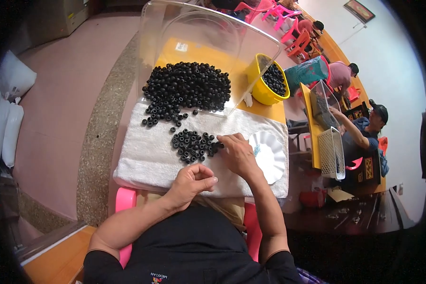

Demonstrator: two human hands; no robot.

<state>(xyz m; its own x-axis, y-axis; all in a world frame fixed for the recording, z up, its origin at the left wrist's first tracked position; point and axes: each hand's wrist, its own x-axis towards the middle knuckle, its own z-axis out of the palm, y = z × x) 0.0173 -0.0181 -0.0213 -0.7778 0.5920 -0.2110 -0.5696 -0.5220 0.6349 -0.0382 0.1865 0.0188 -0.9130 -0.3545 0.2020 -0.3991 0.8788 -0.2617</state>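
Small black ring-like plastic pieces lie in a loose cluster on a white towel in front of me. My right hand is at the cluster's right edge, its fingertips bent down and closed on a black piece there. Just nearer to me, my left hand hovers over the towel with its fingers curled and its thumb toward the right. What lies inside those curled fingers, if anything, is hidden. A white dish with a wavy rim rests beside my right hand.
A clear plastic bin lies beyond the towel, with a heap of black pieces spilling from its open side. A yellow bucket of similar pieces stands right of it. White sacks are at far left; a co-worker sits at right.
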